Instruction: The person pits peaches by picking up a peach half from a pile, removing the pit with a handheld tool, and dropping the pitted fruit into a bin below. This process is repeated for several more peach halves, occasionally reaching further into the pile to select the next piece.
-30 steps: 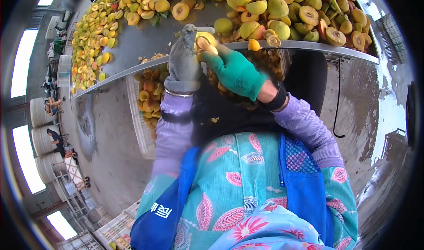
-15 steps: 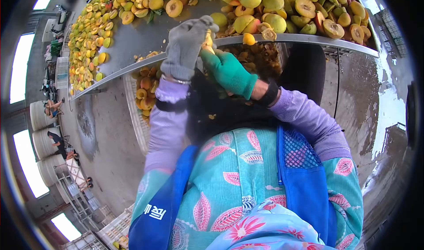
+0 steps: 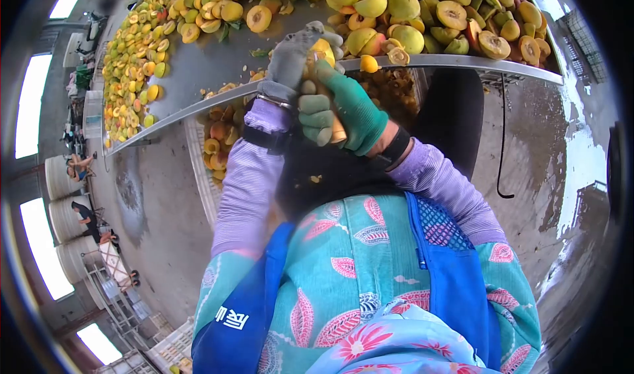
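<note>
My left hand (image 3: 290, 60), in a grey glove, is closed round a yellow fruit (image 3: 321, 49) above the table's near edge. My right hand (image 3: 350, 106), in a green glove, has its fingers wrapped round a tool with a pale wooden handle (image 3: 337, 131). Its thumb lies against the fruit, and the tool's working end is hidden between the hands. Just right of the hands, a small orange fruit piece (image 3: 368, 64) and a hollowed half (image 3: 398, 56) sit at the metal rim.
Halved fruits (image 3: 452, 15) are heaped on the metal table (image 3: 205, 60), with more along its left side. Below the rim, a white crate (image 3: 198, 153) holds fruit pieces. A dark hooked rod (image 3: 503, 143) hangs at right. People sit far left; a gloved hand shows at top left.
The yellow fruit shows more between my hands. My right hand has turned, so that its curled fingers and the tool handle now show. The hooked rod's lower end has come into view.
</note>
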